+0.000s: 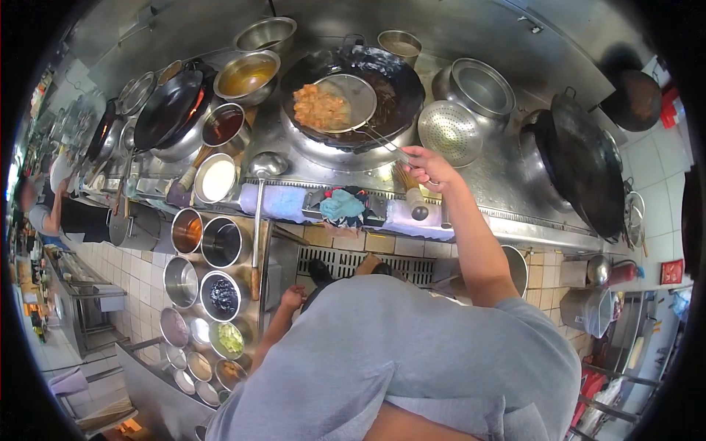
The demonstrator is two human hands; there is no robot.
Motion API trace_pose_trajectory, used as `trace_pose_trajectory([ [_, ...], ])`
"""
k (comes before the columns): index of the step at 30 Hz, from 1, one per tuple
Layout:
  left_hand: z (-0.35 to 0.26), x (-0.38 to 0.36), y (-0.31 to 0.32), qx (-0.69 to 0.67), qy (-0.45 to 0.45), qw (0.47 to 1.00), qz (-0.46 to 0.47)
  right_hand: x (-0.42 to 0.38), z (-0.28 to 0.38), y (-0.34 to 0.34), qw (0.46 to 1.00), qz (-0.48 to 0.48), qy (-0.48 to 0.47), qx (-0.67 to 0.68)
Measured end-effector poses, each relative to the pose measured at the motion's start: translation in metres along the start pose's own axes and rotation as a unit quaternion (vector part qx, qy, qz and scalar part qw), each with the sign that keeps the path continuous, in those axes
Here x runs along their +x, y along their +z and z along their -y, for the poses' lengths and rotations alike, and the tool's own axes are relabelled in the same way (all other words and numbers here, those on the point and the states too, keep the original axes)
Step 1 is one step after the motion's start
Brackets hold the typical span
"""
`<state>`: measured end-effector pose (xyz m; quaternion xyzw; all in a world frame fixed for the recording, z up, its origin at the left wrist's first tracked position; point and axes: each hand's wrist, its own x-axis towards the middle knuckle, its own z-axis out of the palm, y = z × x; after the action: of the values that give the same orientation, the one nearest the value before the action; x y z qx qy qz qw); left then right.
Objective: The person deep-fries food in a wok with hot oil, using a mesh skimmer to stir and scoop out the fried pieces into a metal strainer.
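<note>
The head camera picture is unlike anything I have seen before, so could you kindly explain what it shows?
There is no robot here: a camera worn on a person's head looks forward and down, giving this single, rounded view. The grey shirt below is the wearer's own.

The right hand grips the handle of a mesh strainer carrying orange-brown food pieces over a large wok. The left hand is low beside the body; whether it holds anything is unclear.

On the steel cooktop are a perforated strainer, other woks and bowls, one with yellow liquid. Containers of ingredients, including chopped green pieces, stand at left.
</note>
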<state>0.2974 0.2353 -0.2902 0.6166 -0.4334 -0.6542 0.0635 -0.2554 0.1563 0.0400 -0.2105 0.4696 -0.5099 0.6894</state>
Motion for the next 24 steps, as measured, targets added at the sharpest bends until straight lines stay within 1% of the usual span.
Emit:
trace_pose_trajectory([
  [2,0.030,0.031,-0.005,-0.101,-0.028,0.994,0.030,-0.017,0.004,0.001,1.000,0.003,-0.001,-0.025],
  [5,-0.016,-0.004,0.004,0.042,0.015,0.999,0.010,-0.041,0.009,-0.009,0.996,-0.008,-0.016,-0.089],
  [8,-0.013,0.001,0.002,0.049,0.024,0.998,0.026,-0.073,0.017,-0.005,0.992,-0.043,-0.032,-0.113],
  [11,-0.022,-0.005,0.002,0.064,0.034,0.997,0.035,-0.095,0.020,-0.013,0.983,-0.082,-0.068,-0.151],
  [14,-0.017,-0.001,-0.001,0.031,0.017,0.999,0.030,-0.108,0.025,-0.014,0.972,-0.131,-0.089,-0.172],
  [17,-0.007,0.008,-0.003,0.033,0.041,0.998,0.024,-0.111,0.026,-0.014,0.964,-0.172,-0.105,-0.172],
  [20,-0.030,-0.012,-0.001,0.096,0.059,0.994,0.000,-0.111,0.026,-0.025,0.966,-0.170,-0.123,-0.150],
  [24,-0.030,-0.012,-0.001,0.092,0.057,0.994,-0.001,-0.110,0.025,-0.022,0.966,-0.186,-0.124,-0.131],
])
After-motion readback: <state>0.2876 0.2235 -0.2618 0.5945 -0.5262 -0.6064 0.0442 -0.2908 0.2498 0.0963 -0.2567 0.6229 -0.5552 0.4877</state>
